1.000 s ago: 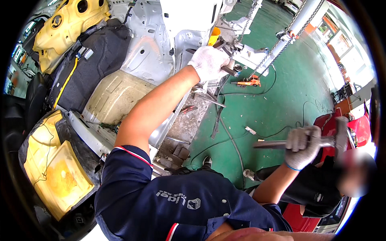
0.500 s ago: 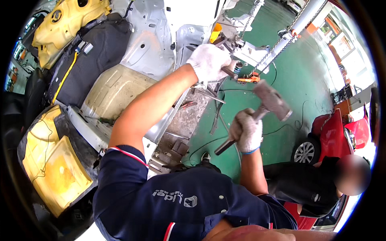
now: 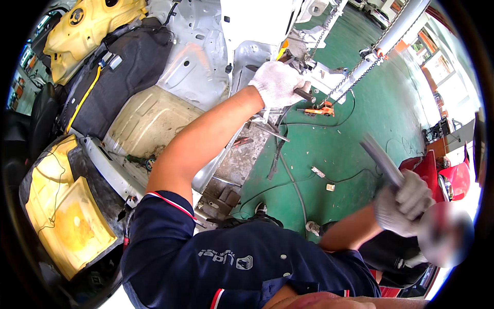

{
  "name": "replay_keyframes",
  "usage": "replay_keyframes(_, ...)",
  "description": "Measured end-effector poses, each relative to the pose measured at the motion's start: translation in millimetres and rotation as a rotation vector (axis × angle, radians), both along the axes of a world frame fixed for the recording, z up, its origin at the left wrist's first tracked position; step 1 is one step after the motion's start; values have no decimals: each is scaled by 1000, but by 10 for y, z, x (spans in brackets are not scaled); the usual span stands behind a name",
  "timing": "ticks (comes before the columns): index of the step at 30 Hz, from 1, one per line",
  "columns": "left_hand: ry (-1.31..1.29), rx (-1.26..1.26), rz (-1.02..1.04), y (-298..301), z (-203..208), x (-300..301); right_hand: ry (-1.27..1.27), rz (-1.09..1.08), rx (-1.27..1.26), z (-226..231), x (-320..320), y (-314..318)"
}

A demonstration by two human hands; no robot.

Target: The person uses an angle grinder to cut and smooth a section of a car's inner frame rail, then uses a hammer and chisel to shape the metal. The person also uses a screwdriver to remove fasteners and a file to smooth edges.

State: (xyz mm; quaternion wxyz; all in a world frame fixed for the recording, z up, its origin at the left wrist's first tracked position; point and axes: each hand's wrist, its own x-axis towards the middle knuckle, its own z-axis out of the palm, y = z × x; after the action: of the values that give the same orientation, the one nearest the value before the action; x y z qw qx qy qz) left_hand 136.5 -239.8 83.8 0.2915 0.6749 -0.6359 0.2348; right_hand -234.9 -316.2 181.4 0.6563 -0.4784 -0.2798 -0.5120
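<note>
My left hand (image 3: 277, 85), in a white knit glove, is closed round a dark metal bar (image 3: 305, 96) at the edge of the stripped grey car body (image 3: 198, 62). The bar's blunt end sticks out to the right of the fist; where its other end rests is hidden. Raised far out to the right, my right hand (image 3: 404, 203), also gloved, grips a hammer (image 3: 383, 160). Its handle points up and left from the fist. The hammer's head cannot be made out in the blurred patch beyond the hand.
A person in black (image 3: 391, 257) stands close by my right hand, beside a red car (image 3: 422, 167). Chains (image 3: 355, 72) run along a slanted post above an orange jack (image 3: 321, 109). Cables (image 3: 288, 172) cross the green floor. Yellow foam (image 3: 74, 216) lies at left.
My right hand has swung the hammer right and back, away from the bar, and the handle has turned over. My left hand keeps its hold on the bar, slightly shifted in view.
</note>
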Motion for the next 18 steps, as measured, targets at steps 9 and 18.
replay_keyframes(9, -19, -64, -80, 89, 50, -166, 1127, -206, 492, -1117, 667, 589)
replay_keyframes(18, -9, -151, -77, 29, -21, -29, 265, -95, 225, -137, -34, -75)
